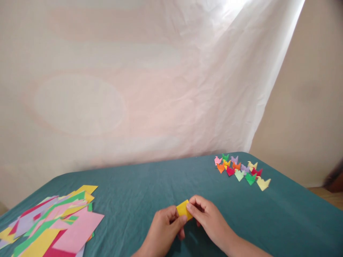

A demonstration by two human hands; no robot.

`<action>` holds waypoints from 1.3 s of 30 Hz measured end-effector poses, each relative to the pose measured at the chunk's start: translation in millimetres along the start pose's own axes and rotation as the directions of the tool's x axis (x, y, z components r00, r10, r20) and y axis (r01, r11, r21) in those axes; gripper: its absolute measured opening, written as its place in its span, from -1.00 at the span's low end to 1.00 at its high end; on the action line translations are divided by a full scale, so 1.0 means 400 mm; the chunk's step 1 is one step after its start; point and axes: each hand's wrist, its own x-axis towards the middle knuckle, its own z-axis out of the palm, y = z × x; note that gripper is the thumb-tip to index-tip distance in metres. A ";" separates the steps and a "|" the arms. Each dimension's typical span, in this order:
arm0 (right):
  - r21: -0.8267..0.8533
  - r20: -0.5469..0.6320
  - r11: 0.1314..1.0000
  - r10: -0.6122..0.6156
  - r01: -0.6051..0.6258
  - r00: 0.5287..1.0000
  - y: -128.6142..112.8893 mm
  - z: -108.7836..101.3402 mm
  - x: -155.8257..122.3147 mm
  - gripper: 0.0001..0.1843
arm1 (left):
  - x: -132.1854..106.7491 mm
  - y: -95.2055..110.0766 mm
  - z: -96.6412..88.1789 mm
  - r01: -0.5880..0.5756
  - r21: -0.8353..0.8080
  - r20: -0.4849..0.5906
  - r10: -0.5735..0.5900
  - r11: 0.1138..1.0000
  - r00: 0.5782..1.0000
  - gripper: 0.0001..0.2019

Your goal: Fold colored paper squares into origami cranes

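A small folded yellow paper (183, 208) is pinched between both of my hands just above the teal tablecloth (139, 185). My left hand (163, 228) grips its lower left side with curled fingers. My right hand (207, 217) pinches its right edge with thumb and fingertips. Both hands are near the table's front, a little right of centre.
A loose pile of coloured paper squares (53, 223) lies at the front left. Several small folded paper figures (241, 169) in mixed colours sit in a cluster at the far right of the table. A white sheet (134, 89) hangs behind the table.
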 end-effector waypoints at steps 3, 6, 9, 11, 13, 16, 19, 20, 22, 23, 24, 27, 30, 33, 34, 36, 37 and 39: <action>-0.066 0.009 0.996 -0.067 0.068 0.998 -0.013 0.002 -0.006 -0.71 | 0.005 -0.002 -0.008 -0.049 0.034 -0.001 0.049 0.998 0.999 -0.78; -0.182 0.011 0.976 -0.118 0.118 0.993 -0.016 0.006 -0.011 -0.72 | 0.004 0.005 -0.018 -0.067 0.157 -0.068 0.078 0.985 0.995 -0.75; -0.255 -0.025 0.960 -0.124 0.114 0.992 -0.011 0.010 -0.011 -0.72 | -0.002 0.017 -0.023 -0.099 0.238 -0.106 0.127 0.966 0.986 -0.71; -0.257 -0.043 0.961 -0.114 0.099 0.993 -0.007 0.011 -0.010 -0.70 | -0.006 0.025 -0.024 -0.137 0.259 -0.123 0.173 0.956 0.977 -0.67; -0.219 -0.029 0.972 -0.096 0.087 0.995 -0.006 0.012 -0.009 -0.71 | -0.009 0.030 -0.022 -0.132 0.247 -0.129 0.167 0.960 0.977 -0.65; -0.181 0.048 0.982 -0.049 0.057 0.998 -0.006 0.012 -0.007 -0.70 | -0.011 0.034 -0.021 -0.116 0.193 -0.087 0.134 0.974 0.987 -0.62; -0.247 0.075 0.969 0.005 0.014 0.997 -0.005 0.014 -0.009 -0.71 | -0.014 0.036 -0.023 -0.174 0.216 -0.039 0.187 0.961 0.982 -0.64; -0.288 0.072 0.957 0.010 0.011 0.997 -0.004 0.014 -0.010 -0.71 | -0.015 0.036 -0.024 -0.204 0.242 -0.043 0.220 0.949 0.974 -0.70; -0.387 0.079 0.921 -0.009 0.039 0.997 -0.001 0.017 -0.013 -0.72 | -0.017 0.036 -0.025 -0.241 0.290 -0.063 0.269 0.926 0.961 -0.82; -0.434 0.087 0.899 -0.027 0.062 0.996 0.000 0.019 -0.015 -0.72 | -0.018 0.036 -0.025 -0.237 0.304 -0.071 0.270 0.923 0.960 -0.85; -0.469 0.096 0.879 -0.046 0.086 0.994 0.000 0.021 -0.017 -0.72 | -0.018 0.036 -0.025 -0.222 0.310 -0.079 0.257 0.924 0.963 -0.87; -0.469 0.106 0.878 -0.051 0.095 0.993 -0.007 0.022 -0.019 -0.73 | -0.015 0.038 -0.027 -0.151 0.291 -0.116 0.191 0.945 0.975 -0.86; -0.395 0.097 0.918 -0.005 0.042 0.995 -0.024 0.016 -0.017 -0.75 | -0.003 0.037 -0.039 -0.080 0.204 -0.207 0.123 0.976 0.971 -0.84; -0.300 0.060 0.954 -0.011 0.029 0.998 -0.036 0.010 -0.015 -0.79 | 0.009 0.033 -0.055 -0.031 0.102 -0.258 0.056 0.994 0.964 -0.81; -0.269 0.042 0.962 -0.036 0.046 0.998 -0.038 0.010 -0.014 -0.79 | 0.011 0.032 -0.057 -0.030 0.087 -0.256 0.051 0.996 0.965 -0.81; -0.232 0.013 0.968 -0.090 0.091 0.996 -0.037 0.011 -0.014 -0.76 | 0.010 0.033 -0.056 -0.040 0.095 -0.237 0.062 0.995 0.970 -0.81; -0.231 0.004 0.968 -0.104 0.102 0.995 -0.035 0.012 -0.013 -0.74 | 0.007 0.036 -0.052 -0.049 0.112 -0.224 0.073 0.992 0.972 -0.81; -0.253 -0.012 0.963 -0.102 0.095 0.995 -0.029 0.016 -0.013 -0.68 | 0.001 0.041 -0.042 -0.065 0.146 -0.200 0.094 0.987 0.975 -0.83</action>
